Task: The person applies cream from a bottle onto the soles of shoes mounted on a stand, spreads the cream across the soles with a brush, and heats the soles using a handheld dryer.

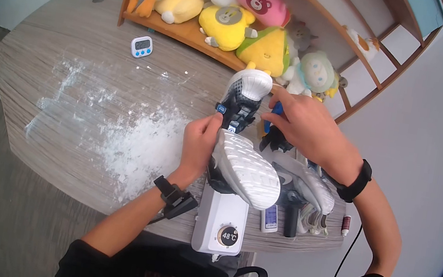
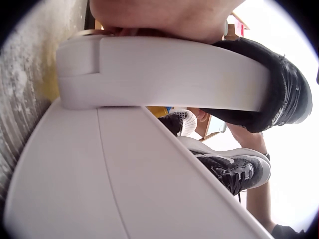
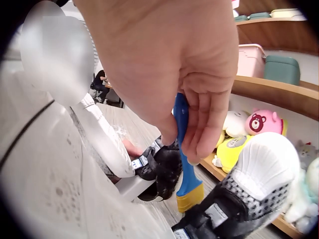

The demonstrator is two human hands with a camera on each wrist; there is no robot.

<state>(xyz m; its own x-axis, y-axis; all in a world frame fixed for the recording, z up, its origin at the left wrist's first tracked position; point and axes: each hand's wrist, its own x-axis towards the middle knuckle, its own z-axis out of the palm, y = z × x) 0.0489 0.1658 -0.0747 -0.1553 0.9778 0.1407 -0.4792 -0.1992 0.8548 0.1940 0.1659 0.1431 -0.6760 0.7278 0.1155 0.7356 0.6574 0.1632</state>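
With my right hand (image 1: 313, 127) I pinch a blue-handled, yellow-ended tool (image 3: 187, 172) near the black-and-white mesh shoe (image 1: 245, 99) beyond the white, round-displayed box (image 1: 212, 215), my left hand (image 1: 198, 140) beside it, presumably for steadying, its grip untellable.

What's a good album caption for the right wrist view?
A right hand pinches a blue-and-yellow brush near a black-and-white shoe, with plush toys in the background.
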